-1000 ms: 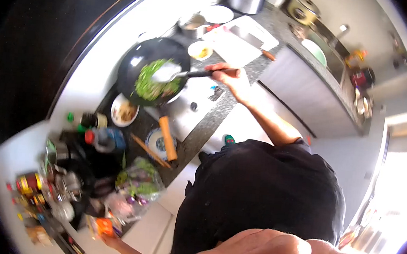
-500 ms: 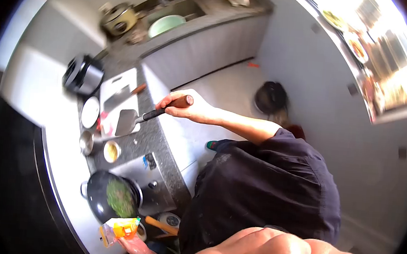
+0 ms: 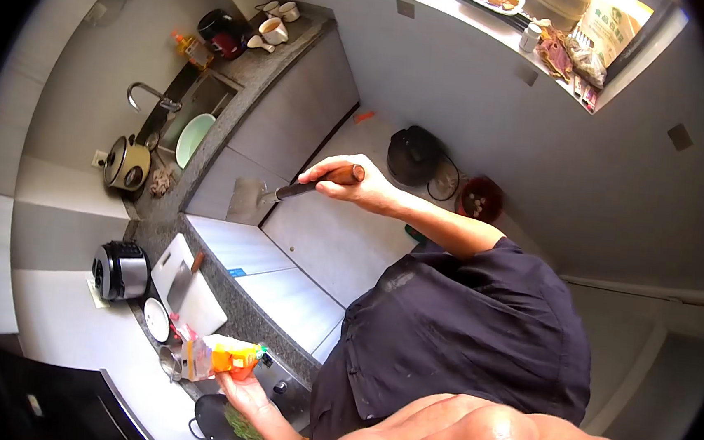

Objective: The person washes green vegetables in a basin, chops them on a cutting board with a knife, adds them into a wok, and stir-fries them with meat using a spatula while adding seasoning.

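Observation:
My right hand (image 3: 350, 185) is wrapped round the dark and wooden handle of a spatula (image 3: 252, 201). Its broad metal blade points left, in the air in front of the grey lower cabinets. Lower down, my left hand (image 3: 246, 387) grips a yellow-orange plastic packet (image 3: 229, 358) with a clear end. I cannot make out what is in the packet. Just below that hand, a black wok (image 3: 215, 431) holds green leafy vegetables (image 3: 245, 425), partly hidden by my forearm. Behind the packet a small metal cup (image 3: 170, 362) shows in part.
A cutting board (image 3: 209, 308) with a cleaver (image 3: 184, 285) lies on the counter, by a white plate (image 3: 156, 320) and a cooker (image 3: 121, 270). The sink holds a pale green basin (image 3: 194, 141). A black appliance (image 3: 415, 156) and a red bowl (image 3: 479, 201) stand on the floor.
The view has turned, bringing more of the sink, floor and window sill in. The spatula blade has moved off the cutting board's area. The packet has shifted from beside the wok towards the cutting board.

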Action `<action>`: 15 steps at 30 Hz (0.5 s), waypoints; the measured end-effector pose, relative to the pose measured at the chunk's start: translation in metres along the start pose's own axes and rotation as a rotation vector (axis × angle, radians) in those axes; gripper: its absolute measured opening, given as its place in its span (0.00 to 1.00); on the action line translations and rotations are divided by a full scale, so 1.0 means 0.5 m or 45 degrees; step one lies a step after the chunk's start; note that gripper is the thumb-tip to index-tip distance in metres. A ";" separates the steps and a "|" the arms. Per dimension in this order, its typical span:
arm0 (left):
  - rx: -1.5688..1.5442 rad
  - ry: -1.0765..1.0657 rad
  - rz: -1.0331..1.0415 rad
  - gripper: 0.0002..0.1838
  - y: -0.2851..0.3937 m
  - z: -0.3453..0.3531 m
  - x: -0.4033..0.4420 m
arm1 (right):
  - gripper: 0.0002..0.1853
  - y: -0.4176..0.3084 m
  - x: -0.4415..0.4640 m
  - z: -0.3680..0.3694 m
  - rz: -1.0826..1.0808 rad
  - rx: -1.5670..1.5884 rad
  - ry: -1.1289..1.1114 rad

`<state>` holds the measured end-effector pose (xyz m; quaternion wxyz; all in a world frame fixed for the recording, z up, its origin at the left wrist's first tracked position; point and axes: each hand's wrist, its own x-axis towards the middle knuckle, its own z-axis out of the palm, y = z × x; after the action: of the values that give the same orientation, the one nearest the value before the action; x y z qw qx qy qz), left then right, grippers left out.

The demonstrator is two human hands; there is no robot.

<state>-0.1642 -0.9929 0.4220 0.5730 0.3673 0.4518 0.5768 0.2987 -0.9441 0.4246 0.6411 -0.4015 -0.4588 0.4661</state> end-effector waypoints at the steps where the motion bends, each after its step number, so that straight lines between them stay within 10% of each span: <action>1: -0.019 0.025 -0.019 0.28 -0.020 0.031 0.006 | 0.12 -0.003 0.005 -0.028 -0.002 -0.002 -0.001; 15: -0.058 0.022 -0.141 0.25 -0.226 0.503 0.031 | 0.12 -0.071 0.133 -0.415 0.026 0.140 -0.189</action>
<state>0.1088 -0.9596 0.3951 0.6082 0.3237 0.4631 0.5575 0.5160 -0.9067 0.4190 0.6217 -0.3348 -0.4747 0.5255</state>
